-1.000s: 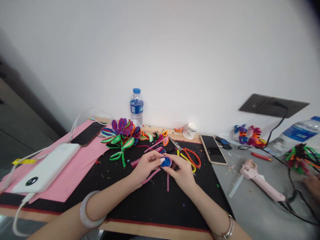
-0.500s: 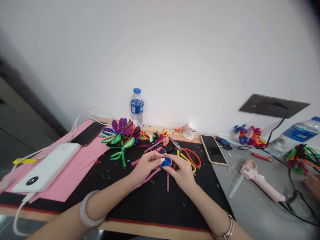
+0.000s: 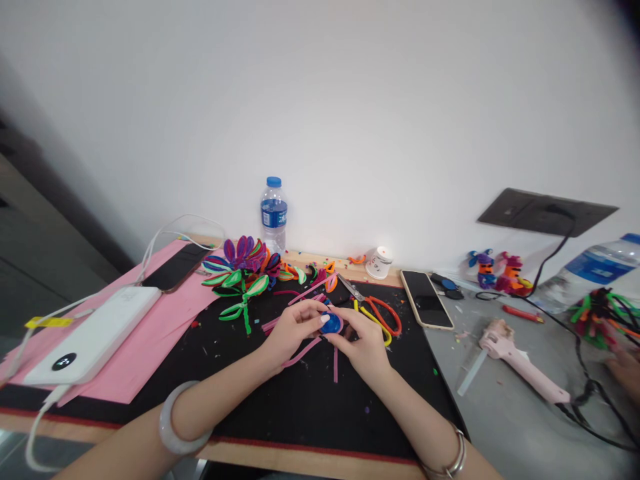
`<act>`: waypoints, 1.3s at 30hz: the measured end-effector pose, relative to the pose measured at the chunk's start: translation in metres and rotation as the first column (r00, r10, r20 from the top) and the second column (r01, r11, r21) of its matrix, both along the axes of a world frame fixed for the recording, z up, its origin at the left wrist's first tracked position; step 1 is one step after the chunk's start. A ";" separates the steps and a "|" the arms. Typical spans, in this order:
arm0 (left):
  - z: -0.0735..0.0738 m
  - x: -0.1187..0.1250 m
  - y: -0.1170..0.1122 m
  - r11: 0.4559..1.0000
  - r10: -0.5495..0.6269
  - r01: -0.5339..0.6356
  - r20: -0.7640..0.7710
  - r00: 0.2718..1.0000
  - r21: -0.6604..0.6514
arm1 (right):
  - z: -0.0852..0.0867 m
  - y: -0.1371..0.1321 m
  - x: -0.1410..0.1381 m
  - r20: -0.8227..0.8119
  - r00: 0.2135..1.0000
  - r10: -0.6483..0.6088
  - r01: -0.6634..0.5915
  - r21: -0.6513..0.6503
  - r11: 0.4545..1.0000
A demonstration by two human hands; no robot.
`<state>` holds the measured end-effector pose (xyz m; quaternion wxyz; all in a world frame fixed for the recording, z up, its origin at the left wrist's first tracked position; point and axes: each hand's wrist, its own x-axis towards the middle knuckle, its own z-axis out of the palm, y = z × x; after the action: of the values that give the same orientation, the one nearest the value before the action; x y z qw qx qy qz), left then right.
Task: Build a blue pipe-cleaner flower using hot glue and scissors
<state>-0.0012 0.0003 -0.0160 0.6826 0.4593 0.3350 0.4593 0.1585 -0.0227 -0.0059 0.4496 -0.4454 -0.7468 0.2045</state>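
Observation:
My left hand (image 3: 300,328) and my right hand (image 3: 364,339) meet over the black mat, both closed on one small piece. It is a round, blue, cap-like piece (image 3: 331,323) with a pink strip along its right edge. My left thumb lies across its face, while my right thumb and forefinger pinch its right side. Fingers hide its back. Pink pipe cleaners (image 3: 336,365) lie on the mat under and around my hands. Scissors (image 3: 385,315) with orange handles rest just beyond my right hand, beside a bent yellow pipe cleaner (image 3: 387,337).
Colourful pipe-cleaner flowers (image 3: 243,267) lie left of my hands, before a water bottle (image 3: 274,217). A paper cup (image 3: 379,263) and a phone (image 3: 427,300) are at back right. A pink glue gun (image 3: 523,367) lies on the grey table, near another person's hand (image 3: 625,367). A power bank (image 3: 95,333) sits left.
The blue piece has tilted and shifted slightly left between my fingers. Both hands keep their hold in nearly the same spot.

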 end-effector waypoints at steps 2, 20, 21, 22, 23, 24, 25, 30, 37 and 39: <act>0.000 0.000 -0.001 1.000 -0.001 0.001 -0.005 1.000 0.009 | -0.001 0.000 0.000 0.000 1.000 -0.001 0.001 0.005 1.000; 0.002 -0.001 0.000 0.994 -0.042 0.047 0.054 0.998 -0.101 | 0.003 -0.003 -0.001 0.005 1.000 -0.003 0.003 0.011 1.000; 0.003 0.000 0.000 0.991 -0.048 0.055 0.056 0.997 -0.121 | 0.003 -0.003 -0.001 0.005 1.000 -0.007 0.007 0.018 1.000; 0.004 0.000 0.000 0.988 -0.057 0.065 0.059 0.997 -0.138 | 0.004 -0.002 -0.001 0.006 1.000 -0.011 0.011 0.024 1.000; 0.004 0.000 0.000 0.985 -0.068 0.077 0.063 0.996 -0.151 | 0.004 -0.002 0.000 0.007 1.000 -0.012 0.012 0.028 1.000; 0.005 0.000 -0.001 0.983 -0.080 0.090 0.069 0.994 -0.162 | 0.004 -0.002 0.000 0.008 1.000 -0.013 0.013 0.032 0.999; 0.006 -0.001 0.000 0.980 -0.090 0.102 0.077 0.993 -0.171 | 0.005 -0.001 0.000 0.008 1.000 -0.013 0.013 0.033 0.999; 0.005 -0.004 0.002 0.967 -0.100 0.120 0.099 0.990 -0.226 | 0.007 -0.001 0.001 0.003 1.000 0.003 -0.003 0.034 0.999; 0.012 -0.006 0.001 0.957 -0.146 0.160 0.074 0.987 -0.243 | 0.008 -0.002 0.001 0.011 1.000 0.023 -0.023 0.024 0.999; 0.015 -0.006 0.000 0.951 -0.171 0.187 0.082 0.982 -0.245 | 0.007 -0.002 0.001 0.015 1.000 0.024 -0.025 0.026 0.999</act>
<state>-0.0073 0.0000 -0.0013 0.7838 0.3836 0.3270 0.3628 0.1595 -0.0250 0.0014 0.4472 -0.4318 -0.7582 0.1969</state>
